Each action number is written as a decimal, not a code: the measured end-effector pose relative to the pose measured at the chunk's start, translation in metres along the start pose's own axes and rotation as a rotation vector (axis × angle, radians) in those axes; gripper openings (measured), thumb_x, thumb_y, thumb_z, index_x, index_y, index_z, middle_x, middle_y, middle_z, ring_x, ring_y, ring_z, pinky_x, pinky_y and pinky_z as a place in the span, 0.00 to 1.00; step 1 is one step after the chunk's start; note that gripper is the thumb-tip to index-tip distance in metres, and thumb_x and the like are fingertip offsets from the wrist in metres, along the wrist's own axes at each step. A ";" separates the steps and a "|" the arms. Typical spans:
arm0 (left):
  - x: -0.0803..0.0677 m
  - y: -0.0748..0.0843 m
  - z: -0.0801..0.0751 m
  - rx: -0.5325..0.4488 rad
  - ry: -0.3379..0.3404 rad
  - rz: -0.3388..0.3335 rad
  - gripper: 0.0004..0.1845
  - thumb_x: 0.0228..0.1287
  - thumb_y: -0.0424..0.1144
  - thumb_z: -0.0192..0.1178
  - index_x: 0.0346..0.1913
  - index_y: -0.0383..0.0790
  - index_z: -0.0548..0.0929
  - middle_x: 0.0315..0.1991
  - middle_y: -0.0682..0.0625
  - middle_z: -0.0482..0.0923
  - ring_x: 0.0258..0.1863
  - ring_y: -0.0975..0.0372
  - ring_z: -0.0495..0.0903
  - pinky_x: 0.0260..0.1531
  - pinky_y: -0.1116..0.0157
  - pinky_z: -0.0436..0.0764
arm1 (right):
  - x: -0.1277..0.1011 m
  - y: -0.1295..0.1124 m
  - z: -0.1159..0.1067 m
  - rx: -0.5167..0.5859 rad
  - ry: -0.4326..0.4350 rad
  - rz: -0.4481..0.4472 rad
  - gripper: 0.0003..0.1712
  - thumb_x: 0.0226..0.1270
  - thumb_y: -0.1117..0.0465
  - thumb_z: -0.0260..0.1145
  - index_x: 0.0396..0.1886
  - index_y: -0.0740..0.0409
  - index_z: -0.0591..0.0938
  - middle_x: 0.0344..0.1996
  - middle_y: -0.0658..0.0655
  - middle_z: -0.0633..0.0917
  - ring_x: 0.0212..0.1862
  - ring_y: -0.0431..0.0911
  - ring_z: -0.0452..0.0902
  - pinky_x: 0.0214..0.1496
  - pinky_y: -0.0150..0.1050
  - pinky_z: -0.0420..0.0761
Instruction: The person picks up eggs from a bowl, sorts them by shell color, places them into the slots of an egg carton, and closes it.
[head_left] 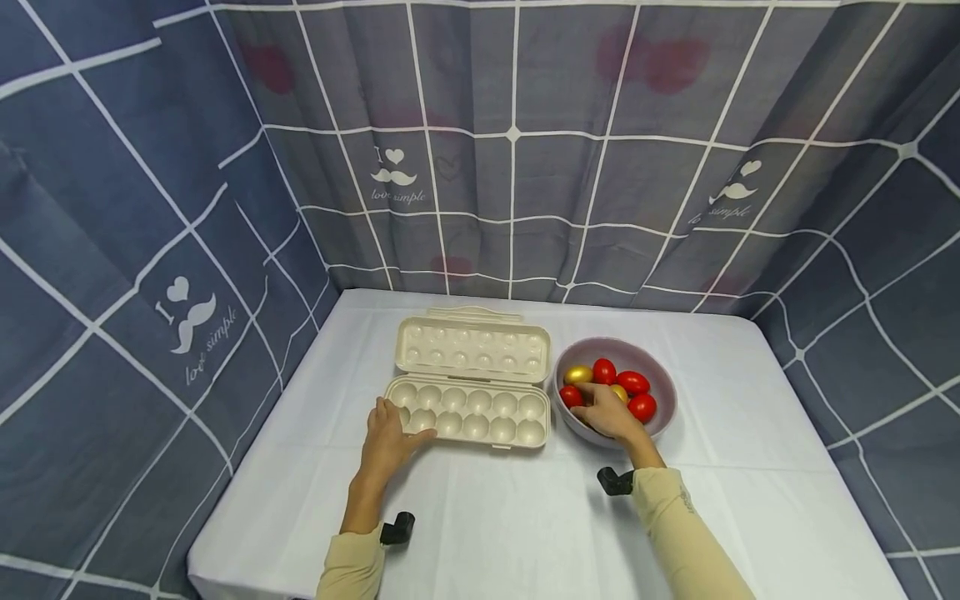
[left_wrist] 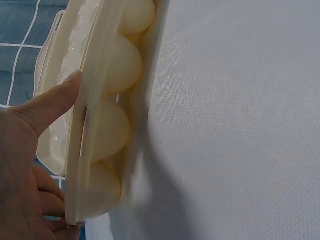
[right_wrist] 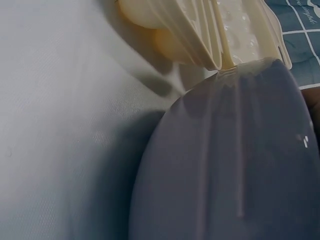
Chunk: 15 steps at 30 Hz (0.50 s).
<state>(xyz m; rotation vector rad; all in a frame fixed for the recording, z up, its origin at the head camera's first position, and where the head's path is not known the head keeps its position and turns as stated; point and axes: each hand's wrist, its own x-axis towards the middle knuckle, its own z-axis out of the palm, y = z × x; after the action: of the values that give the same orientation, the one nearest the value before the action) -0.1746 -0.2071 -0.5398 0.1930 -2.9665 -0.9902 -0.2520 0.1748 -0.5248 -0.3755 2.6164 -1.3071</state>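
Sleeves (head_left: 352, 568), left hand (head_left: 386, 442) gripping egg carton (head_left: 465, 412) (long axis crosswise, lid (head_left: 474, 348) farthest), right hand (head_left: 609, 414) in bowl (head_left: 666, 390), grip unclear

The white table (head_left: 525, 517) carries a tray (head_left: 468, 380) and bowl (head_left: 666, 393).

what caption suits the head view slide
Left hand holding open egg carton, right hand in bowl of red and gold eggs

The left fingers (head_left: 380, 409) and thumb (head_left: 422, 436) spread apart, while the right fingers (head_left: 596, 391) point leftward.
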 end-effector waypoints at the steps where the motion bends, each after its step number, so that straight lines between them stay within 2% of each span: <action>1: 0.000 0.000 0.000 0.000 -0.002 0.000 0.61 0.55 0.54 0.72 0.70 0.11 0.46 0.72 0.20 0.40 0.72 0.33 0.43 0.65 0.40 0.60 | 0.000 0.000 0.000 -0.003 0.000 -0.005 0.30 0.63 0.67 0.67 0.63 0.76 0.73 0.54 0.68 0.80 0.51 0.56 0.74 0.60 0.55 0.73; 15: -0.001 0.001 -0.001 -0.004 -0.001 0.007 0.61 0.56 0.54 0.72 0.69 0.11 0.47 0.72 0.20 0.39 0.73 0.34 0.43 0.67 0.41 0.58 | -0.001 0.001 0.001 0.057 0.015 0.002 0.27 0.64 0.66 0.69 0.61 0.73 0.75 0.52 0.66 0.82 0.55 0.59 0.78 0.62 0.55 0.74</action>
<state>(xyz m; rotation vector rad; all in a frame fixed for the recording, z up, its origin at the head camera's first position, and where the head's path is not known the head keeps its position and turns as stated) -0.1735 -0.2066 -0.5385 0.1825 -2.9638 -0.9955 -0.2509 0.1754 -0.5261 -0.3556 2.5843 -1.3855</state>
